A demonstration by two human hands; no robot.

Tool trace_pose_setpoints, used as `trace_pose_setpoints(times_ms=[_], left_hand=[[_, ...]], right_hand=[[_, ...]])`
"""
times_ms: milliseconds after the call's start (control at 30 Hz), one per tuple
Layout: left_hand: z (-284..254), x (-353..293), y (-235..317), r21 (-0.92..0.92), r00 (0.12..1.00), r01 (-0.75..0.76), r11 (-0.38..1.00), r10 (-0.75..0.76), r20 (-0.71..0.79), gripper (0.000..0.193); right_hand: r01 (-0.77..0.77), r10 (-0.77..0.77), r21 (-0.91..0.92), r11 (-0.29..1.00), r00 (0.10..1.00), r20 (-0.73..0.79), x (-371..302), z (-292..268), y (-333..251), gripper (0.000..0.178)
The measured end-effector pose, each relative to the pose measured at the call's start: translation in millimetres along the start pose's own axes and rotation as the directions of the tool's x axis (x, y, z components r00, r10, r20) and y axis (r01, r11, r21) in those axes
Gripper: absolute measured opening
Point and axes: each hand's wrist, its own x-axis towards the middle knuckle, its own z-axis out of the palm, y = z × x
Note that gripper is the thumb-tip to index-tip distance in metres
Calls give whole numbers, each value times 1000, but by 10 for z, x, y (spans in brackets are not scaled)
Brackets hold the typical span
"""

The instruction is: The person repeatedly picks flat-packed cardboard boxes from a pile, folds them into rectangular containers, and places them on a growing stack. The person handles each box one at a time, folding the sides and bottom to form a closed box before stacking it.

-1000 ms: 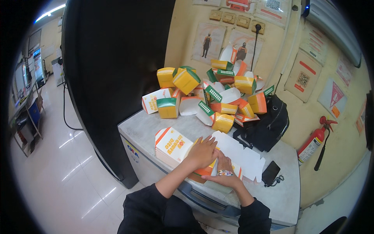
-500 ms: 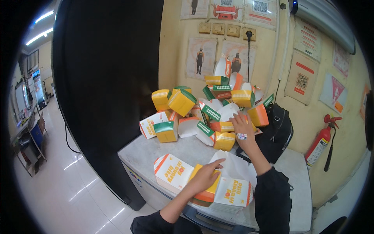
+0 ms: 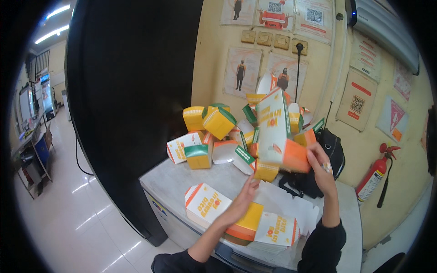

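Observation:
My right hand grips a white food carton by its orange end. This carton has yellow lettering and a green edge, and it stands tilted in front of the pile. My left hand is raised over a stack of flat printed carton blanks, its fingers extended near the carton's lower end but apart from it. The blanks have white panels and a yellow and orange middle. Behind the held carton lies a heap of folded cartons in yellow, green, orange and white.
Everything rests on a pale worn counter top. A black bag sits right of the heap, with white sheets in front. A tall black panel stands left. On the right wall hangs a red fire extinguisher.
My right hand has drawn back from the heap to the right and now holds up a white carton. My left hand has lifted off the blanks and turned on its side.

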Motion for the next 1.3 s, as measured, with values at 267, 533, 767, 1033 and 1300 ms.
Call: trace_pose_setpoints(times_ms=[267, 533, 767, 1033, 1300], left_hand=[[-58, -109, 179, -456, 972, 181, 871, -229, -53, 56], [47, -73, 143, -153, 949, 87, 984, -129, -288, 49], [54, -36, -159, 248, 842, -109, 963, 222, -491, 42], [-214, -429, -348, 245, 786, 18, 969, 138, -603, 44], [-467, -599, -90, 669, 472, 74, 739, 565, -676, 78]], right_hand=[[-411, 351, 531, 741, 911, 215, -988, 324, 279, 19], [-323, 416, 738, 593, 907, 62, -1234, 493, 278, 43], [-550, 578, 559, 620, 802, 148, -1264, 863, 445, 48], [-520, 517, 9, 854, 849, 107, -1268, 1021, 387, 56], [-383, 493, -495, 780, 863, 108, -1115, 1139, 301, 70]])
